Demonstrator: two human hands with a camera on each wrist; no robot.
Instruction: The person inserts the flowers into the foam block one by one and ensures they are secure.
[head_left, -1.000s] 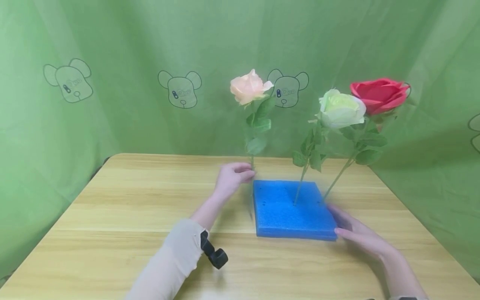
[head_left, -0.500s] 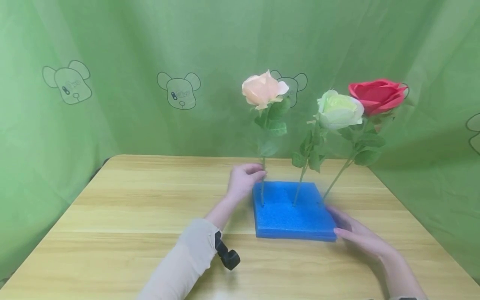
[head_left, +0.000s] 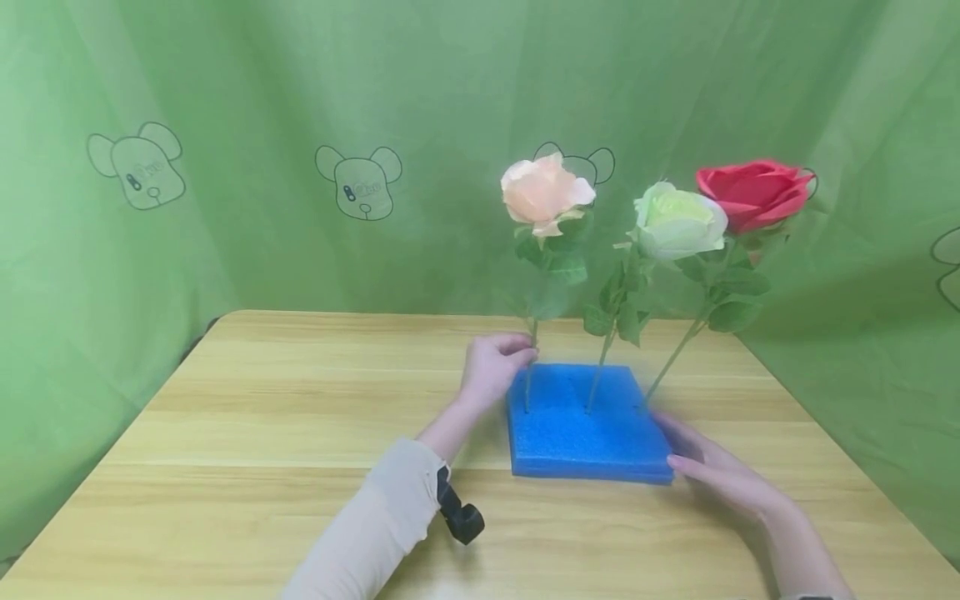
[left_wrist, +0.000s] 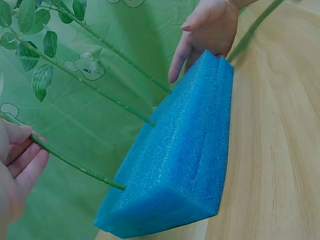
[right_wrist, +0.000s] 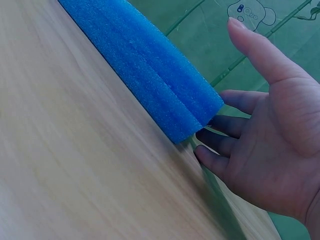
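My left hand [head_left: 495,367] pinches the green stem of a peach rose [head_left: 546,193] between thumb and fingers. In the left wrist view, the lower end of that stem [left_wrist: 85,171] stands in the top of a blue foam block [left_wrist: 185,145], near its left side. A pale green rose [head_left: 678,221] rises from the middle of the block, and a red rose [head_left: 753,193] leans rightward from its right side. At the block's right edge is my right hand [right_wrist: 280,125], thumb raised and fingers spread, fingertips right at the foam's end.
The block rests on a light wooden table [head_left: 300,417]. A green curtain [head_left: 450,75] with bear-head outlines hangs behind and along both sides. On the left sleeve [head_left: 382,508] sits a black wrist mount [head_left: 459,510].
My left hand has moved right with the peach rose, whose stem end went from beside the block into its top. My right hand and the other two roses have stayed put.
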